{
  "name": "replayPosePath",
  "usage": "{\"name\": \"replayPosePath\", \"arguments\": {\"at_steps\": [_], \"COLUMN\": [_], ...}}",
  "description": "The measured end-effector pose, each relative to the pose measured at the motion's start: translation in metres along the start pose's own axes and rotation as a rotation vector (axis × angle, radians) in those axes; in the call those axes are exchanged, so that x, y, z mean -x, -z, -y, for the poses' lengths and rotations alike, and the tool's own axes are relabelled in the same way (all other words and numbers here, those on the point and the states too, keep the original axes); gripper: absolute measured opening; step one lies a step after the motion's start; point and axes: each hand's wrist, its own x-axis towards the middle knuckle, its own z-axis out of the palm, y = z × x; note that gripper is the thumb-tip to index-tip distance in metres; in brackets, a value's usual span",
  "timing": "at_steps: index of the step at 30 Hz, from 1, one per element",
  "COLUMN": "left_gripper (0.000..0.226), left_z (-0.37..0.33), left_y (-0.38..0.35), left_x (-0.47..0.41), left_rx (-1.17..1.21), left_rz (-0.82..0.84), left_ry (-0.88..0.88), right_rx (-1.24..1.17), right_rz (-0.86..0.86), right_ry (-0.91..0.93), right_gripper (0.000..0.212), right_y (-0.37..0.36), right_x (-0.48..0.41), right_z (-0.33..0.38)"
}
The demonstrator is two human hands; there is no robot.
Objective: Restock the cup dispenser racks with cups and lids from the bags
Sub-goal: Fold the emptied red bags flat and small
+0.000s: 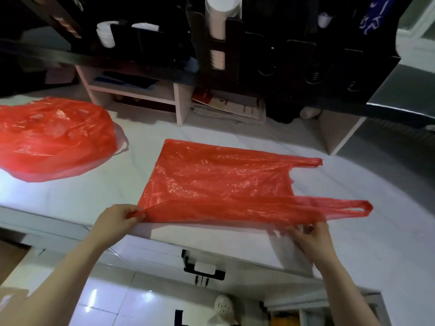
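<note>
Two red plastic bags lie on the white counter [94, 189]. The flat bag [219, 182] is spread out right in front of the person and looks empty. The lumpy bag [51, 137] sits well apart at the far left, with something pale showing faintly through it, though I cannot make out what. The left hand [117, 221] pinches the near corner of the flat bag between thumb and curled fingers and lifts that edge a little. The right hand [313, 236] is blurred, but its fingers are curled at the same near edge, just under the long handle [348, 208], and look to be nipping the film there. Overhead hang the black racks [294, 62]. One slot holds a tall stack of white cups [220, 20], and the slots to the right look dark and bare. To my eye the trouble lies in that thin film. If the two hands pull apart too hard it could stretch or tear at the pinched corner. If it is dragged toward the counter's front edge it could slide off onto the floor. The bigger risk is fussing with an empty bag while those slots go unfilled. If the lumpy bag holds the stock, anyone reaching across for it carelessly could tip it and spill whatever is inside.
</note>
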Motion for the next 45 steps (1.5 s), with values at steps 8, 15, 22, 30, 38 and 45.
{"name": "replayPosePath", "arguments": {"at_steps": [8, 15, 22, 30, 38, 45], "left_gripper": [0.030, 0.030, 0.012, 0.016, 0.012, 0.004], "left_z": [-0.004, -0.014, -0.004, -0.010, -0.019, -0.018], "left_y": [0.005, -0.012, -0.013, -0.019, -0.026, -0.036], "left_x": [-0.002, 0.009, 0.012, -0.002, -0.020, -0.025], "left_rx": [0.332, 0.522, 0.523, 0.666, 0.536, 0.535], "left_rz": [-0.350, -0.273, 0.123, -0.366, -0.453, -0.424], "left_ry": [0.135, 0.131, 0.116, 0.062, 0.086, 0.131], "right_rx": [-0.211, -0.226, -0.391, -0.369, -0.338, -0.424], "right_rz": [0.023, -0.107, -0.204, -0.111, -0.147, 0.129], "right_ry": [-0.046, 0.018, -0.006, 0.103, 0.075, 0.057], "right_gripper": [0.002, 0.011, 0.015, 0.037, 0.039, 0.027], "right_y": [0.016, 0.009, 0.013, 0.021, 0.015, 0.014], "right_x": [-0.020, -0.026, -0.045, -0.058, -0.055, -0.050], "right_z": [-0.013, -0.010, 0.003, 0.011, 0.012, 0.008]}}
